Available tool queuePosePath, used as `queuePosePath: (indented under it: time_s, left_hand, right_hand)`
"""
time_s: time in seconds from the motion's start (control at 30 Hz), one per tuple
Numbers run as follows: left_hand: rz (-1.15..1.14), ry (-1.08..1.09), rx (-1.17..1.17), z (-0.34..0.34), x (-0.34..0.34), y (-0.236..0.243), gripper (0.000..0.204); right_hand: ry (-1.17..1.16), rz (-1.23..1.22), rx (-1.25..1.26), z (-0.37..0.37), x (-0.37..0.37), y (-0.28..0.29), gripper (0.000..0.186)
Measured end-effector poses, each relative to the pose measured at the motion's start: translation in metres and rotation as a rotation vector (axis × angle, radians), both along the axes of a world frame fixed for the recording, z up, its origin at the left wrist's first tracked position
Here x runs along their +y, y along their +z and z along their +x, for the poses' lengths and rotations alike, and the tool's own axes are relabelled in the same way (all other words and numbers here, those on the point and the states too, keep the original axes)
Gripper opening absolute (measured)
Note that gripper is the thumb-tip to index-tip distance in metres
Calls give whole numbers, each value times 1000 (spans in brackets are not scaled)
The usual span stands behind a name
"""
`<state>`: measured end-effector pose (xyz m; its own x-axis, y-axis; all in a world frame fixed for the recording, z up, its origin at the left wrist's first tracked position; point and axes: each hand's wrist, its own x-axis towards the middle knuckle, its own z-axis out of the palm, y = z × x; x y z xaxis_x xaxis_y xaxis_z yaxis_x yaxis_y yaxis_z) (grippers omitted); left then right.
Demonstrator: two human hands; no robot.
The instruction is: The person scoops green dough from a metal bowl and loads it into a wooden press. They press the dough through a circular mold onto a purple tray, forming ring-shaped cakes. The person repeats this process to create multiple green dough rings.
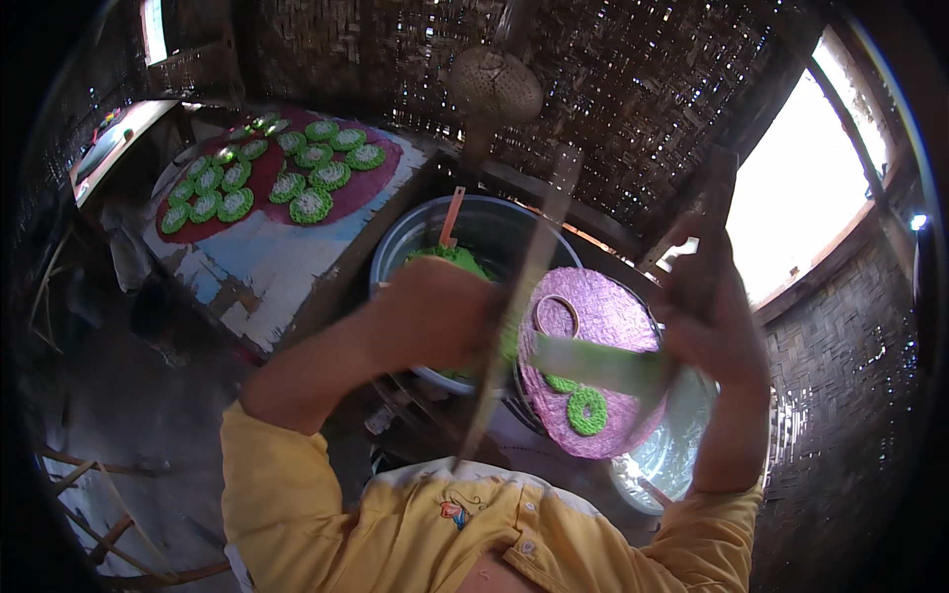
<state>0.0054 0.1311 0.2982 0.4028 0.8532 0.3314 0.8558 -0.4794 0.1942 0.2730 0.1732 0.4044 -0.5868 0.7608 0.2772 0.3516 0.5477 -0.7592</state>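
Observation:
My left hand (445,301) is closed at the side of a long wooden bar (549,217) that stands tilted in front of me; motion smears the hand, and its fingertips are hidden. In my right hand (707,321) is a second, darker wooden bar (719,188), with the fingers wrapped round it. From this bar a blunt, green-smeared plunger (598,366) points left toward the first bar. Below lies a round pink sheet (618,316) bearing a thin ring (557,316) and green noodle-like rings (587,411), one partly covered by the plunger.
A large tub (395,229) behind my left hand holds green dough (457,259) and an orange-handled tool (452,217). Water fills a basin (677,450) on the right. Several green-and-white rounds (310,206) lie on the left table (262,272). A woven wall (633,79) closes the back.

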Motion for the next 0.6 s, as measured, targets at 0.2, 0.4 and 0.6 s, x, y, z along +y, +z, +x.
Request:
queuePosePath:
  time_s: [0.2, 0.4, 0.6]
  left_hand:
    - [-479, -473, -1398, -77, 8, -36, 49]
    - [6, -902, -1739, -91, 25, -29, 46]
    - [227, -595, -1868, -193, 20, -52, 37]
  right_hand:
    - [-575, 509, 715, -2, 26, -3, 33]
    - [-278, 256, 926, -137, 31, -96, 23]
    - [100, -368, 385, -224, 83, -206, 39]
